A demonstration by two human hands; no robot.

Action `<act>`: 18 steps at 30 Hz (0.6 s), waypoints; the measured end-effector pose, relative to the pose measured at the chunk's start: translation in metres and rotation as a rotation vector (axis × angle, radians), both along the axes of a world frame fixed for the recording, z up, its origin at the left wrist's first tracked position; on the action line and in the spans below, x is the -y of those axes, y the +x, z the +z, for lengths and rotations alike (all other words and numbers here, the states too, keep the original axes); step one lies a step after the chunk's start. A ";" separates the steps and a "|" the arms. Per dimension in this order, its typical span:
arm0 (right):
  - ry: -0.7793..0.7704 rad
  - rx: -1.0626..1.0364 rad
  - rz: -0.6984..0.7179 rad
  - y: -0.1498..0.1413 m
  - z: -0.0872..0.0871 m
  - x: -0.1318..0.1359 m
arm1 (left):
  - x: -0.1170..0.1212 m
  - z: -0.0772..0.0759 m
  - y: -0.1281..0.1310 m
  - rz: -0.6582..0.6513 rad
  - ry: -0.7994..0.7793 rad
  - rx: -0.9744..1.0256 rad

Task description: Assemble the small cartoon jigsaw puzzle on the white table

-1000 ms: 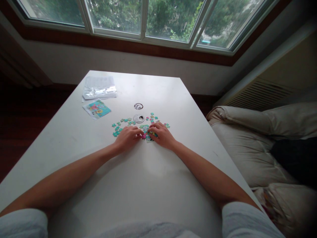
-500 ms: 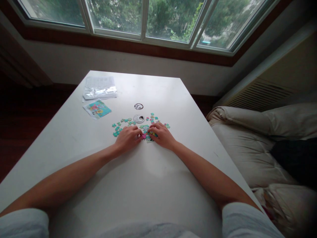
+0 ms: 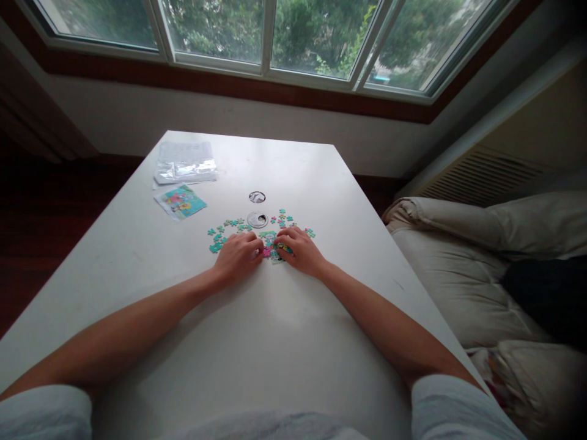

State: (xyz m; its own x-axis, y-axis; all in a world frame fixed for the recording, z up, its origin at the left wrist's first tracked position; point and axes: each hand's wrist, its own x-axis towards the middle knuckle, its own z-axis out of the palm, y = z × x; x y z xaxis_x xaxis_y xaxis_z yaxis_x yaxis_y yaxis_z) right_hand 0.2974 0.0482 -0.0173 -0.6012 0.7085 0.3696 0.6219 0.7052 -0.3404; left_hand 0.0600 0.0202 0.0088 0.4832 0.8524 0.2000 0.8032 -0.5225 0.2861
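Several jigsaw pieces, mostly teal with some pink and yellow, lie around my hands on a white table. My left hand has its thumb and index finger closed at the edge of a pink jigsaw piece. Opposite it, my right hand curls its fingers over a joined patch of jigsaw pieces and grips it, hiding part of the picture. Loose teal pieces sit left of my left hand; others lie beyond my right hand.
Two round metallic discs, a nearer one and a farther one, lie beyond the pieces. At the far left are a colourful picture card and a clear plastic packet. A beige sofa stands right of the white table.
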 end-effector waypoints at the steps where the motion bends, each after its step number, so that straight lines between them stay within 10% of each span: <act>1: -0.001 0.001 -0.001 0.000 0.000 0.000 | 0.000 -0.001 0.000 -0.013 0.007 0.006; 9: 0.007 -0.011 -0.019 0.002 0.004 0.000 | 0.000 -0.001 -0.004 -0.155 0.101 -0.081; 18: -0.049 0.104 -0.530 0.052 0.018 -0.031 | 0.010 0.010 -0.004 -0.268 0.177 -0.232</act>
